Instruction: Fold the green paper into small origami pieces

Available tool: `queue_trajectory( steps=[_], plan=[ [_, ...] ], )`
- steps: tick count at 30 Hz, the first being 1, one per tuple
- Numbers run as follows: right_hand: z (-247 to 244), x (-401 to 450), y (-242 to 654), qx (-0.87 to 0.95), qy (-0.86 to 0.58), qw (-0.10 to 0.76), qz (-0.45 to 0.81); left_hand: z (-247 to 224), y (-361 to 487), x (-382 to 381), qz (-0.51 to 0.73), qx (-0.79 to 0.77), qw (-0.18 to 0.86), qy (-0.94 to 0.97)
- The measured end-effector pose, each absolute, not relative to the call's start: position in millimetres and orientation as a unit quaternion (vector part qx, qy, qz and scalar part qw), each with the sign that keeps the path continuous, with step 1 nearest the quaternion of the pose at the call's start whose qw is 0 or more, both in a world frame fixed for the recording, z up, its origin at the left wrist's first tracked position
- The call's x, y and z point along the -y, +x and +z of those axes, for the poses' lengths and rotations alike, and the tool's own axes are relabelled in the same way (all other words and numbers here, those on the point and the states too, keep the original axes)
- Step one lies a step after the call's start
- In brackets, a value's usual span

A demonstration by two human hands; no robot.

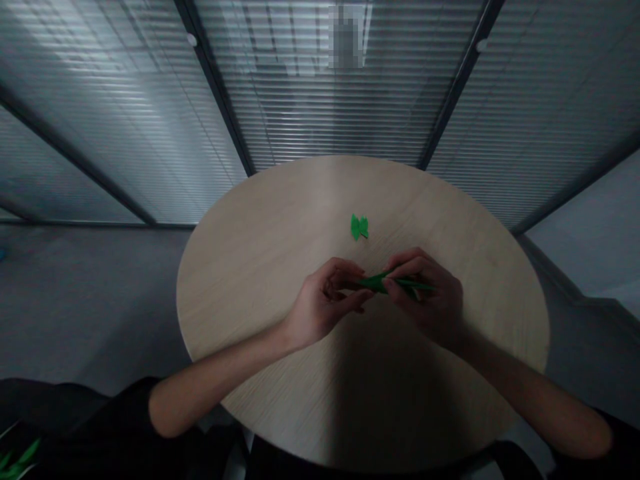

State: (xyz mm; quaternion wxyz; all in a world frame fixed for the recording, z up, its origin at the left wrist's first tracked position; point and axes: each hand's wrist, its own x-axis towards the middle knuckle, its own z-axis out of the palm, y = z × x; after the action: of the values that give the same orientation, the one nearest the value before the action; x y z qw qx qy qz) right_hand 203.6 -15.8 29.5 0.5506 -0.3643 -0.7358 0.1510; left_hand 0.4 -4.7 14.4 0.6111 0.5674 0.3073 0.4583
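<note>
Between my two hands, above the middle of the table, is a green folded paper piece (375, 283) with pointed ends. My left hand (327, 300) pinches its left tip between thumb and fingers. On the other side, my right hand (427, 293) grips the paper's body, and a thin flap sticks out over those fingers. Part of the paper is covered by the right fingers. A small green folded paper shape (359, 227), like a butterfly, lies flat on the table just beyond my hands, touched by neither.
The round wooden table (250, 267) stands against glass partitions with blinds (325, 127). Grey carpet (100, 300) surrounds it. Something green and leaf-like (23, 460) shows at the lower left corner. My shadow falls across the table's near side.
</note>
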Motion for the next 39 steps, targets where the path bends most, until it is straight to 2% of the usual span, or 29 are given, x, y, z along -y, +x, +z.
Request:
queue_trajectory(
  steps=[8, 39],
  plan=[
    [30.1, 16.1, 204.4, 0.743, -0.366, 0.539, 0.154, 18.4, -2.7, 3.5, 0.408, -0.332, 0.599, 0.604],
    [32.2, 14.3, 205.0, 0.739, -0.363, 0.548, 0.147, 17.3, -4.3, 3.9, 0.402, -0.317, 0.602, 0.613]
  ],
)
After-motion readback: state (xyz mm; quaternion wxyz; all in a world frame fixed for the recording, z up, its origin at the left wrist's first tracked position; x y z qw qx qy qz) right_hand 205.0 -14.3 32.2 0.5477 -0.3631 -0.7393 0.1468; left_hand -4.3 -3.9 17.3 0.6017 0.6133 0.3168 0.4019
